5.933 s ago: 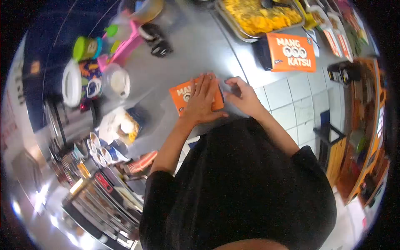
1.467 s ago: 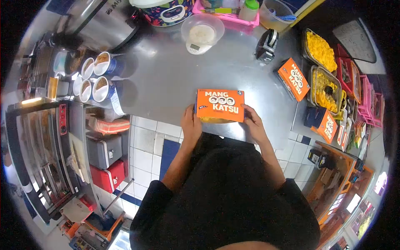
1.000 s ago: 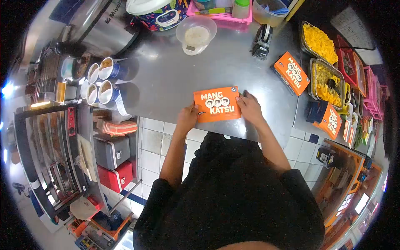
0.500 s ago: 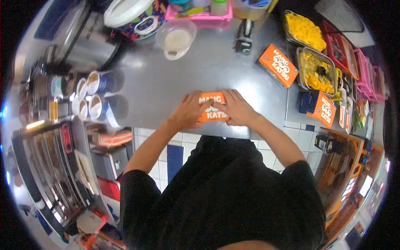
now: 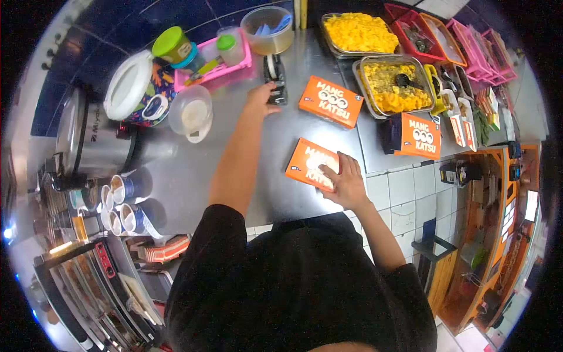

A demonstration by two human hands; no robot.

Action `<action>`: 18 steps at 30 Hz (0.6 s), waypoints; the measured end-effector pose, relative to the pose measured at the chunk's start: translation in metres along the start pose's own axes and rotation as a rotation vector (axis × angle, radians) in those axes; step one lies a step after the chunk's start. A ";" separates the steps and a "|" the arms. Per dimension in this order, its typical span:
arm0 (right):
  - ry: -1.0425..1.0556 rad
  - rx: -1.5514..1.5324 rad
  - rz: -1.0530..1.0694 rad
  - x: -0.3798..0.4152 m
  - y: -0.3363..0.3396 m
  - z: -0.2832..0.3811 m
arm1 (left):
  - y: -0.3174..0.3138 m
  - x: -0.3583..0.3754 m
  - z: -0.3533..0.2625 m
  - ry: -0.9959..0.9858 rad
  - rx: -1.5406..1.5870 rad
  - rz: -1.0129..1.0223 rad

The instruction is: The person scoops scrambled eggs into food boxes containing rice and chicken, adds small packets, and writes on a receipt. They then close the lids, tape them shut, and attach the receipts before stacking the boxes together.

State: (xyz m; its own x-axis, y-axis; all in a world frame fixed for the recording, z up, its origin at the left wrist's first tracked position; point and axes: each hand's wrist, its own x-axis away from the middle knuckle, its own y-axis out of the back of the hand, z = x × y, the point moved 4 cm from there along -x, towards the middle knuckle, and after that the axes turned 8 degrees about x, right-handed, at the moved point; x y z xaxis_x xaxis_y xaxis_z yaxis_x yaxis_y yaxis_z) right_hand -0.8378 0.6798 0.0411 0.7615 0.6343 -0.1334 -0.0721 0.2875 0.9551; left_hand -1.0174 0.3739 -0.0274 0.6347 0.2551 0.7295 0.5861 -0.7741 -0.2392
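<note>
An orange box printed "MANG KATSU" (image 5: 308, 159) lies flat near the front edge of the steel counter. My right hand (image 5: 347, 183) holds its right side, with the thumb on the lid and the fingers along the far right edge. My left hand (image 5: 261, 100) reaches forward to a black tape dispenser (image 5: 275, 82). Its thumb is spread from the fingers, and the fingertips are at the dispenser's near left side. A second orange box (image 5: 331, 101) lies beyond the first, and a third orange box (image 5: 420, 136) stands to the right.
Glass trays of yellow food (image 5: 360, 34) stand at the back right near red and pink baskets (image 5: 413, 35). A pink tray (image 5: 205, 56), a clear tub (image 5: 267, 35) and a bowl (image 5: 190, 111) are at the back left. Several paper cups (image 5: 130, 186) lie at left.
My left hand has left the orange box and moved forward to the tape dispenser. My right hand stays on the box, which now lies turned at an angle. The view has shifted.
</note>
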 end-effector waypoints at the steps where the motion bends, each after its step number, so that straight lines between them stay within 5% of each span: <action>1: -0.013 -0.028 -0.028 0.000 0.002 -0.004 | 0.006 -0.005 0.000 -0.004 -0.013 0.003; 4: -0.025 -0.071 -0.030 0.001 0.001 -0.009 | 0.016 -0.001 0.008 -0.121 0.211 0.292; 8: -0.034 -0.111 -0.039 0.000 0.002 -0.013 | 0.026 0.013 0.048 -0.386 0.341 0.258; 10: -0.030 -0.125 -0.040 0.000 0.001 -0.013 | 0.038 0.010 0.055 -0.583 -0.460 -0.198; 11: -0.028 -0.122 -0.051 -0.002 0.001 -0.015 | 0.039 0.014 0.057 -0.567 -0.459 -0.217; 13: -0.044 -0.116 -0.038 -0.003 -0.004 -0.019 | 0.028 0.049 0.044 -0.849 -0.975 -0.438; 16: -0.047 -0.119 0.029 -0.008 -0.011 -0.025 | 0.031 0.107 0.057 -0.885 -0.914 -0.292; 18: -0.044 -0.120 -0.002 -0.010 -0.015 -0.029 | 0.022 0.166 0.100 -0.527 -0.489 -0.055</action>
State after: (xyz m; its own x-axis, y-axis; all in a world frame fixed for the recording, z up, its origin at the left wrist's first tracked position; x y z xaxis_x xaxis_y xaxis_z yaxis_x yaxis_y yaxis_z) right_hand -0.8626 0.6896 0.0202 0.7888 0.6026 -0.1211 -0.1449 0.3738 0.9161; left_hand -0.8487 0.4571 0.0241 0.8417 0.4514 0.2964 0.4100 -0.8914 0.1932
